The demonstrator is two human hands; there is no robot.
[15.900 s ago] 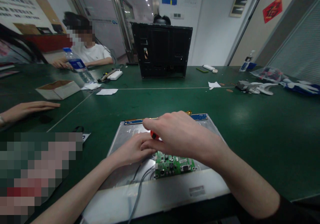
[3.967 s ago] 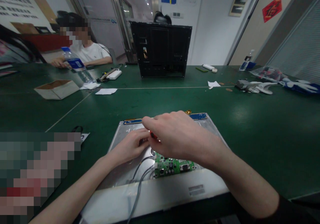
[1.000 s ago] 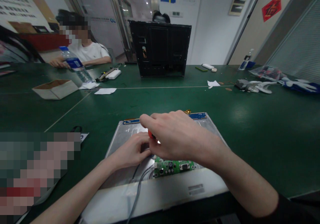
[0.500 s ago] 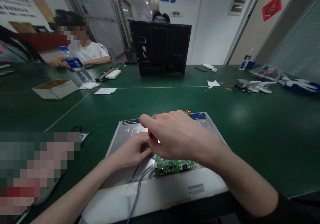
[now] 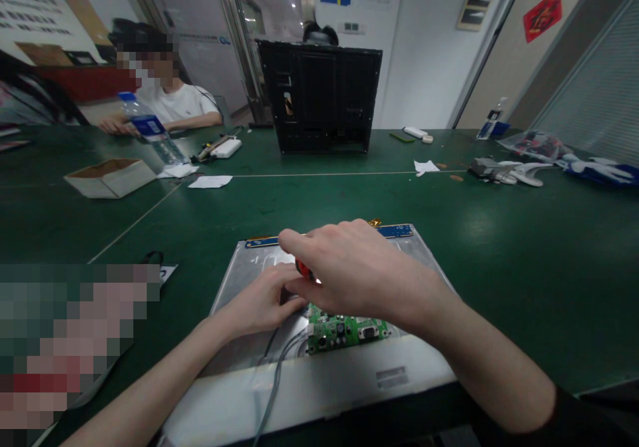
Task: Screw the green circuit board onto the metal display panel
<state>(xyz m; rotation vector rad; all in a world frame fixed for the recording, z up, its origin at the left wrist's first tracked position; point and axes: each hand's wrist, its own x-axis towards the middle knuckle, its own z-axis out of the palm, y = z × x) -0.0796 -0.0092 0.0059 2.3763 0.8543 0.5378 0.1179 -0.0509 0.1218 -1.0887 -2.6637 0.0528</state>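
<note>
A flat display panel (image 5: pixel 234 390) lies back side up on the table before me, with a green circuit board (image 5: pixel 344 330) on its metal back and a blue strip board (image 5: pixel 396 231) along its far edge. My right hand (image 5: pixel 344 267) is closed from above around a screwdriver (image 5: pixel 302 269); only part of its red and black handle shows. My left hand (image 5: pixel 267 300) rests low on the panel at the board's left side, fingers curled together beneath the right hand. Its fingertips and the screwdriver's tip are hidden. Grey cables (image 5: pixel 278 374) run from the board over the near edge.
On the green table (image 5: pixel 504 267), a black monitor housing (image 5: pixel 324 98) stands at the back. Leftward are an open cardboard box (image 5: pixel 112 179), a water bottle (image 5: pixel 154 131) and a seated person (image 5: pixel 174 104). White gloves (image 5: pixel 519 171) lie at the right.
The red handle has turned slightly in my right hand, and the right thumb has shifted a little. My left hand and the panel stay in place.
</note>
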